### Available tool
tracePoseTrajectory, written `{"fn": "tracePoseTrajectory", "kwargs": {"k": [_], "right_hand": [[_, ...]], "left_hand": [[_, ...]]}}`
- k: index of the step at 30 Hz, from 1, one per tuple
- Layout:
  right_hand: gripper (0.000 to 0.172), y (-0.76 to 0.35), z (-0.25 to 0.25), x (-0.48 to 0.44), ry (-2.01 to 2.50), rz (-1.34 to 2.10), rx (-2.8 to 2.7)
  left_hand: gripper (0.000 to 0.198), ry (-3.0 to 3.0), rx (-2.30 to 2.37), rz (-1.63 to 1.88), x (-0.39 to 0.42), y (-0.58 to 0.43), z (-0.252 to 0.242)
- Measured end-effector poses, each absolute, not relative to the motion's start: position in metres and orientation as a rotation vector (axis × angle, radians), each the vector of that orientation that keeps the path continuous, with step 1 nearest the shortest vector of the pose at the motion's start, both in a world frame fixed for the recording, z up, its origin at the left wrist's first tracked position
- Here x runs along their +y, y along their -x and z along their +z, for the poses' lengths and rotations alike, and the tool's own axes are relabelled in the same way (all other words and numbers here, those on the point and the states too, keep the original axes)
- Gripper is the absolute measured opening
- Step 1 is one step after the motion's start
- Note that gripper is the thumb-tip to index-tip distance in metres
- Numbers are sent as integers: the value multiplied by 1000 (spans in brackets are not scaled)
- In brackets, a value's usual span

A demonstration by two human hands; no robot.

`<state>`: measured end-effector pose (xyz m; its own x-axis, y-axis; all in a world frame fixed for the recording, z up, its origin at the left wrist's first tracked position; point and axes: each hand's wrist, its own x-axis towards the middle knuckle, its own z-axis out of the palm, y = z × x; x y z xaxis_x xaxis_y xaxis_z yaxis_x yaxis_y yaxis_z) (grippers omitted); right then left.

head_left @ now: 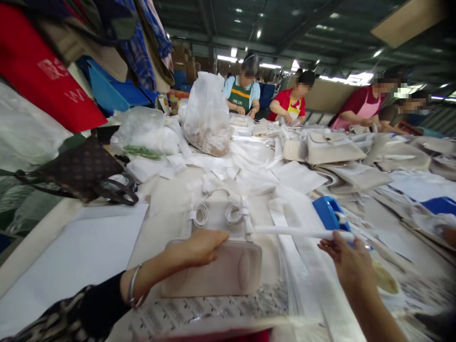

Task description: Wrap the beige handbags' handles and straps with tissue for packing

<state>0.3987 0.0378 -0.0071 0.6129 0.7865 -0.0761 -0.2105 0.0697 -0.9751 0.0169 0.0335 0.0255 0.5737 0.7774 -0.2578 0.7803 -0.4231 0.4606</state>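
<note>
Bag (221, 275), smooth, round-cornered, narrow white strip (292, 231) in right hand (351, 261)

Across most of the frame, a broad cream-coloured work table (160, 199). At lower left, a large smooth white paper sheet (85, 251); above it, a dark brown patterned bag (78, 166) with black straps. At upper centre, a tall clear plastic sack (208, 107) with brownish contents, beside a lower clear plastic bag (144, 128), greenish near its base. Toward upper right, crumpled thin white sheets (299, 176) and piled flat beige handbags (333, 151); below, a blue plastic holder (325, 211). At lower centre, a grey-and-white printed sheet (213, 308), partly under a boxy beige bag (221, 278).
</note>
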Motion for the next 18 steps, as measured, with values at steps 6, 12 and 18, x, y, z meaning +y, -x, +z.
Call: {"fn": "tracePoseTrajectory", "kwargs": {"k": [6, 12, 18], "right_hand": [[53, -374, -30, 38, 1230, 921, -583], [55, -376, -40, 48, 1205, 918, -543], [52, -373, -51, 46, 1181, 1003, -648]], "left_hand": [[34, -2329, 1241, 44, 25, -18, 32], [33, -2365, 1257, 118, 14, -20, 39], [38, -2362, 1311, 99, 8, -18, 42]]}}
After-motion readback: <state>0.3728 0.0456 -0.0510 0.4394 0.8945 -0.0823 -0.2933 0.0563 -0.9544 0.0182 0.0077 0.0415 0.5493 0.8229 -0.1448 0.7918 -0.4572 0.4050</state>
